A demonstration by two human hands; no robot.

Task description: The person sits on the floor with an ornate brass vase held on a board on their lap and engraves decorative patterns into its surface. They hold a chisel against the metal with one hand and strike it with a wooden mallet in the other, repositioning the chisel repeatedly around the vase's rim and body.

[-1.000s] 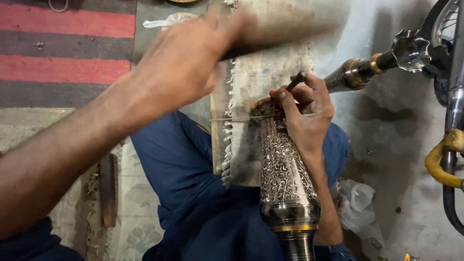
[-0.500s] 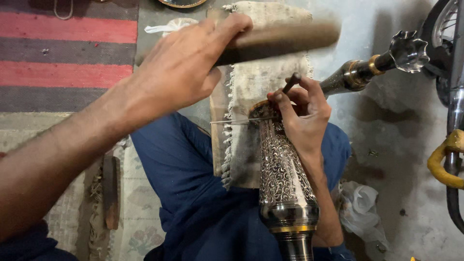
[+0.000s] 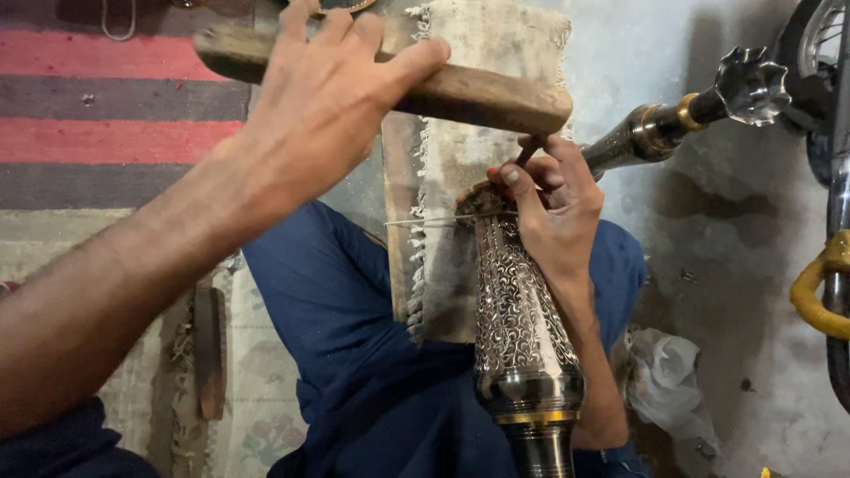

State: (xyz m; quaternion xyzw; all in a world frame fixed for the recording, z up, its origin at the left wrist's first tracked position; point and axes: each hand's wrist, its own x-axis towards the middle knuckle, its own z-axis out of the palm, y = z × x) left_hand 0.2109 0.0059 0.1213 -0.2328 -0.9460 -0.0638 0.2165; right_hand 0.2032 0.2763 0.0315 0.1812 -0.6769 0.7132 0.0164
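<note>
Working, head view: engraved metal vase lying across the lap, over blue trousers.
Vase axis: long axis running near-vertically in the picture, slightly tilted; patterned body toward the top, plain banded neck with a gold ring toward the bottom edge; upper end pointing away, toward the pale fringed cloth.
Vase place: middle-right of the picture, upper end resting against the cloth, lower end cut off by the bottom edge.
Right hand: draped over the vase's upper end, fingers pinched narrowly round a thin dark chisel standing slanted on the metal.
Left hand: closed round a wooden mallet, thumb over its top, held above the chisel and not touching it.
Mallet axis: long, running left to right across the top, right end a little lower and just above the chisel's top.
Wire: thin pale strand reaching left from the vase's upper end across the cloth.
Surroundings: second dark metal piece with a flared silver mouth at upper right; striped red and grey rug at left.
Change since half a second ago: mallet lower and closer to the chisel, its right end dropped; right hand, chisel and vase unmoved.
</note>
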